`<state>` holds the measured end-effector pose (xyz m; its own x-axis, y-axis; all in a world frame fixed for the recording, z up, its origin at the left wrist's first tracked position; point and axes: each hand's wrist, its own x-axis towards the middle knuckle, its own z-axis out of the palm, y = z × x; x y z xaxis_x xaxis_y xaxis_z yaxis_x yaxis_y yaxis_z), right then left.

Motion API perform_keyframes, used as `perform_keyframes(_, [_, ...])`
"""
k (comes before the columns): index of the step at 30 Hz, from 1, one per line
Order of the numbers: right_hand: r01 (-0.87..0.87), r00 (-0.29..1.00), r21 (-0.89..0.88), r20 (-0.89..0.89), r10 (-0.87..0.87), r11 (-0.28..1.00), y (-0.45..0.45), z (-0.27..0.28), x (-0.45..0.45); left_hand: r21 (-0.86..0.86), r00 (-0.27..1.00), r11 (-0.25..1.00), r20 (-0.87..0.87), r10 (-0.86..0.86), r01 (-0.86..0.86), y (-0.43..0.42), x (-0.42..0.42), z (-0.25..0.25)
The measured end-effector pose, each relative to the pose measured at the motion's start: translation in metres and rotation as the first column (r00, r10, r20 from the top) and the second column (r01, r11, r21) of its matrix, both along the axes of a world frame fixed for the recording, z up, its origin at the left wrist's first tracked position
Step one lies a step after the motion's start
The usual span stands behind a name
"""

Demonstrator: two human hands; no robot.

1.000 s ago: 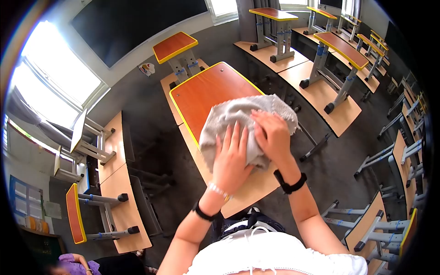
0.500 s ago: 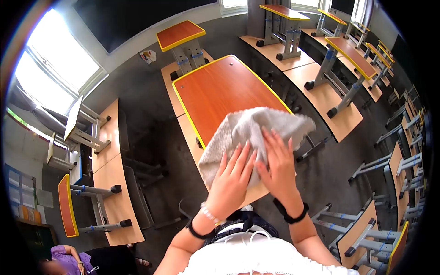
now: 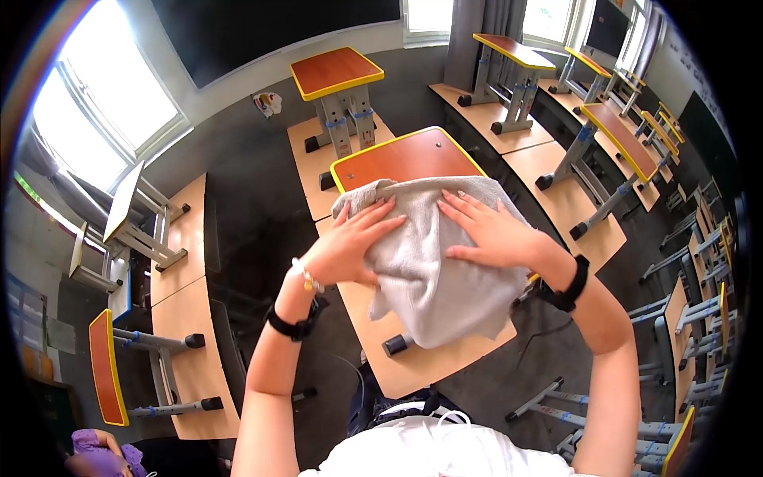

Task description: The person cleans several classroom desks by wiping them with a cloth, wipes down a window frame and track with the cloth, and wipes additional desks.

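Note:
A light grey cloth lies spread over the near part of a red-brown desktop with a yellow edge, its lower side hanging down in folds. My left hand rests on the cloth's left side, fingers apart and stretched out. On the right side of the cloth lies my right hand, palm down with its fingers spread. The far part of the red-brown top shows bare. Beneath it is a pale wooden desk, with a black-capped foot of the upper furniture on it. The cloth hides most of the legs.
More yellow-edged furniture stands on pale desks ahead, to the left and to the right. A blackboard hangs on the front wall. At the lower left is a person in a purple top.
My hands have moved apart, and the cloth is spread wider across the near part of the top. My view has shifted, with the desktop now lower in it.

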<state>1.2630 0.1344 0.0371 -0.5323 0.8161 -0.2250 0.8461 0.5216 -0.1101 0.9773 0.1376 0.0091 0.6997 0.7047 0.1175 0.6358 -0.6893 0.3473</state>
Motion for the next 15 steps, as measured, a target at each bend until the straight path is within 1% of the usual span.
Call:
perform_keyframes(1, [-0.009, 1.000, -0.045, 0.007, 0.009, 0.999, 0.008, 0.007, -0.002, -0.020, 1.000, 1.000, -0.013, -0.007, 0.007, 0.016, -0.004, -0.002])
perform_keyframes(2, [-0.020, 1.000, -0.094, 0.012, 0.021, 0.995, 0.013, 0.013, -0.002, -0.007, 0.998, 0.999, 0.047, -0.036, 0.037, 0.033, -0.010, -0.008])
perform_keyframes(3, [-0.028, 0.999, -0.147, 0.015, 0.031, 0.989, 0.018, 0.017, -0.001, -0.046, 0.989, 0.992, 0.101, -0.109, 0.114, 0.046, -0.015, -0.006])
perform_keyframes(4, [-0.130, 0.991, -0.150, -0.031, 0.127, 0.980, 0.029, 0.011, 0.008, -0.132, 0.984, 0.980, 0.115, -0.137, 0.152, 0.050, -0.021, 0.000])
perform_keyframes(5, [-0.188, 0.982, -0.192, -0.037, 0.184, 0.963, 0.035, 0.008, 0.017, -0.208, 0.977, 0.959, 0.133, -0.166, 0.192, 0.053, -0.026, 0.006])
perform_keyframes(7, [-0.292, 0.956, -0.250, -0.049, 0.289, 0.923, 0.048, 0.018, 0.023, -0.371, 0.928, 0.879, 0.328, -0.177, 0.299, 0.049, -0.041, 0.009])
perform_keyframes(8, [-0.296, 0.955, -0.295, -0.059, 0.292, 0.909, 0.053, 0.023, 0.022, -0.378, 0.884, 0.866, 0.446, -0.141, 0.328, 0.043, -0.047, 0.003])
perform_keyframes(9, [-0.265, 0.962, -0.336, -0.028, 0.271, 0.904, 0.058, 0.031, 0.019, -0.330, 0.870, 0.900, 0.484, -0.097, 0.284, 0.033, -0.056, -0.004])
perform_keyframes(10, [-0.235, 0.967, -0.377, 0.000, 0.254, 0.896, 0.062, 0.039, 0.014, -0.362, 0.776, 0.878, 0.631, -0.016, 0.313, 0.024, -0.064, -0.015])
perform_keyframes(11, [-0.207, 0.971, -0.418, 0.024, 0.239, 0.884, 0.068, 0.045, 0.008, -0.390, 0.658, 0.853, 0.749, 0.075, 0.347, 0.014, -0.072, -0.029])
perform_keyframes(12, [-0.262, 0.960, -0.336, 0.003, 0.279, 0.905, 0.081, 0.044, 0.003, -0.432, 0.496, 0.859, 0.829, 0.258, 0.276, 0.004, -0.072, -0.050])
perform_keyframes(13, [-0.147, 0.982, -0.398, 0.053, 0.183, 0.905, 0.084, 0.064, -0.021, -0.488, 0.295, 0.847, 0.858, 0.421, 0.212, -0.005, -0.069, -0.076])
perform_keyframes(14, [-0.170, 0.985, -0.252, -0.013, 0.173, 0.953, 0.091, 0.063, -0.037, -0.565, 0.242, 0.815, 0.816, 0.526, 0.133, -0.007, -0.065, -0.107])
perform_keyframes(15, [-0.181, 0.982, -0.104, -0.081, 0.173, 0.978, 0.096, 0.057, -0.051, -0.678, 0.203, 0.731, 0.729, 0.653, 0.082, -0.007, -0.056, -0.142])
